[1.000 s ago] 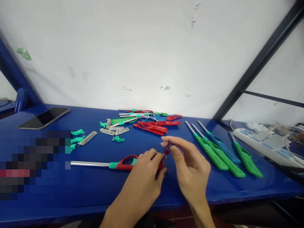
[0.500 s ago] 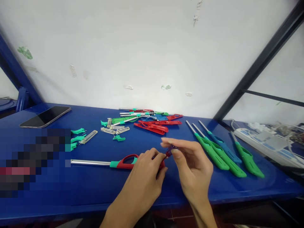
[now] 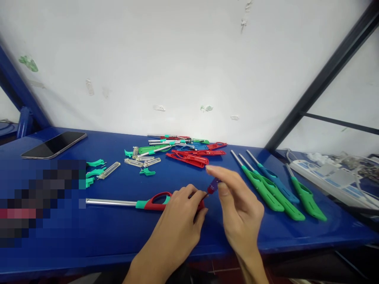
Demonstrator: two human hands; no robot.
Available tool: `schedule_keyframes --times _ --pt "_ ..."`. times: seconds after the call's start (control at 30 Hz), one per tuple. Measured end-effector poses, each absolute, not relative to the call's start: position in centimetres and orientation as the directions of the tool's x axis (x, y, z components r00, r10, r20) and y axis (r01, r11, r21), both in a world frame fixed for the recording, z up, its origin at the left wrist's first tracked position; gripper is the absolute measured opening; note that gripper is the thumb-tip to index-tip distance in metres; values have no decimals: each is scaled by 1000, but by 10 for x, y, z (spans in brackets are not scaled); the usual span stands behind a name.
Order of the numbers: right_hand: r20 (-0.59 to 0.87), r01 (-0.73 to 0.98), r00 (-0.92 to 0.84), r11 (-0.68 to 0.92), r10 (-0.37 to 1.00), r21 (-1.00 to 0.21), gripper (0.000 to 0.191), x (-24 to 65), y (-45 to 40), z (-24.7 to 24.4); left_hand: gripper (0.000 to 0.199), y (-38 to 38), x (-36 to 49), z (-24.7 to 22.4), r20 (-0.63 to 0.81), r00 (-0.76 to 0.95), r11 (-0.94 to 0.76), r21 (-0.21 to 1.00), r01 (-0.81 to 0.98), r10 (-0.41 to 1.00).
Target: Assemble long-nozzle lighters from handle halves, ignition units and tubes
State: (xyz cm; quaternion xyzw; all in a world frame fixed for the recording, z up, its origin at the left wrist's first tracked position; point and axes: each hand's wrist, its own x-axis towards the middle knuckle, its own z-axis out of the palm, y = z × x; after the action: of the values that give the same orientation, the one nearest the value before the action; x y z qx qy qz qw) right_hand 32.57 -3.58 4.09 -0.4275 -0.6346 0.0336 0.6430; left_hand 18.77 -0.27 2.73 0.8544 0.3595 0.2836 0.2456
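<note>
A red and teal stick lighter [image 3: 154,202] lies across the front of the blue table, its silver tube pointing left. My left hand [image 3: 180,217] is closed over the handle end and hides much of it. Between thumb and fingers, my right hand [image 3: 242,205] grips a small screwdriver [image 3: 212,185] with a purple handle and a red collar. Its shaft slants down to the lighter's handle by my left fingertips, where the tip is hidden.
Red handle shells [image 3: 189,158], clear fuel tanks [image 3: 142,161] and teal triggers [image 3: 147,172] lie at the back. To the right are several lighters [image 3: 266,187] and a white power strip [image 3: 322,181]. A phone [image 3: 55,145] lies back left; a pixelated patch covers the left front.
My right fingers have shifted on the screwdriver handle, and the thumb and forefinger have turned, showing more of it. My left hand and the lighter keep their place.
</note>
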Motion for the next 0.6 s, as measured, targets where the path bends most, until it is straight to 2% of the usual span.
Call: schedule_keyframes --times 0.13,0.23,0.4,0.5,0.6 --pt "787 439 273 656 554 -614 33 322 -33 39 21 -3 188 28 295 593 -622 622 475 749" --pt "820 469 293 674 491 -571 31 321 -29 39 25 -3 187 26 310 585 -622 633 462 750" --pt "825 541 320 625 465 -563 22 321 -28 39 27 -3 187 24 311 598 -633 623 459 739" --pt "835 605 365 577 411 -548 17 321 -29 40 31 -3 187 24 321 602 -647 605 464 731" --pt "837 597 439 590 326 -543 19 324 -29 44 36 -3 186 22 309 593 -637 598 487 743"
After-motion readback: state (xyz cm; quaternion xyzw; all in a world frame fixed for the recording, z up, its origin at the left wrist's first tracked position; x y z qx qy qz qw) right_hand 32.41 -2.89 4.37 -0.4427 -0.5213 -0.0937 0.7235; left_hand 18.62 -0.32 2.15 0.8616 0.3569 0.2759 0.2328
